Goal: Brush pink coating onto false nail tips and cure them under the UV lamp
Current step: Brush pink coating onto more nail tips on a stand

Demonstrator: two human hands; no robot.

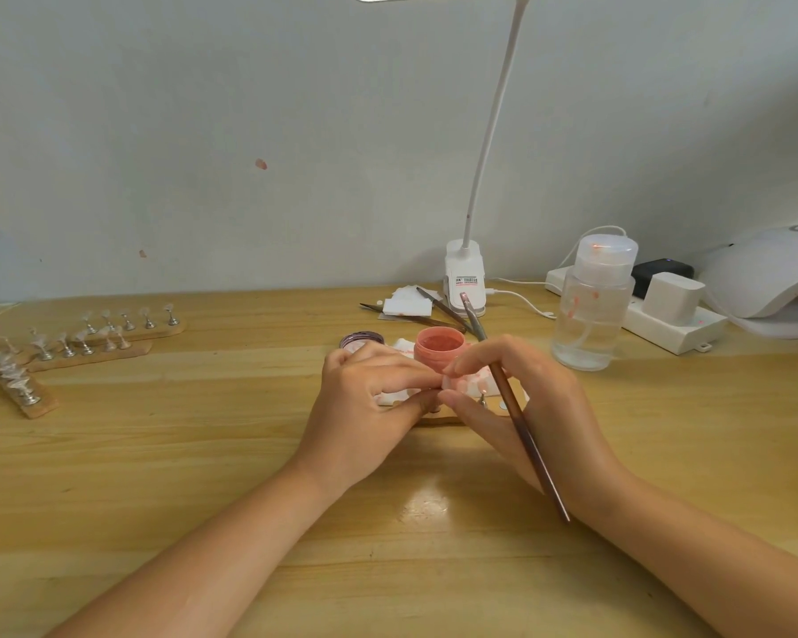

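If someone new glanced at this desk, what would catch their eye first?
Probably the two hands meeting at the centre of the wooden desk: the right hand holds a long brush, and the left hand pinches something small. Just behind them stands an open jar of pink coating. Rows of clear nail tips on stands wait at far left.

So what's on the desk: three wooden strips of metal nail-tip stands (132, 326) off to the left, one open jar of pink coating (439, 345), one round dark lid (361, 339), one long brown-handled brush (517, 409), one clear pump bottle (593, 303), one white clip-on gooseneck lamp (465, 280), one white domed UV lamp (765, 278), two hands.
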